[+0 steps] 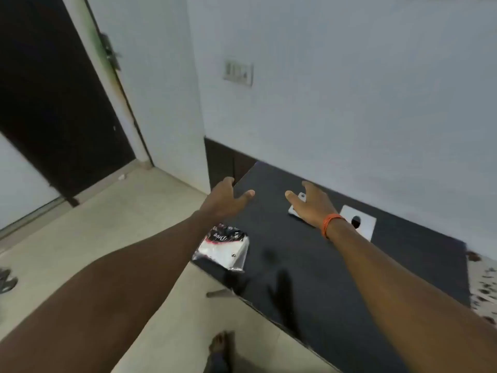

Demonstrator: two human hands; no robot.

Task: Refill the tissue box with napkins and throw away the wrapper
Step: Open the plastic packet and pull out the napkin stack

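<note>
Your left hand (224,200) and right hand (309,204) hovered mid-frame over the black table (336,265), fingers spread, holding nothing. The napkin pack (223,247) lay at the table's left edge below your left hand; the tissue box (359,223) sat right of your right wrist.

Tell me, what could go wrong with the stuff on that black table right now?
The clear plastic napkin packet with the black and red label lies at the near left corner of the black table, partly over the edge, so a bump from the left forearm above it might knock it to the floor. The right hand hovers open over a small white phone-like object beside the flat white tissue box with a dark oval hole; reaching quickly could shove either.
</note>
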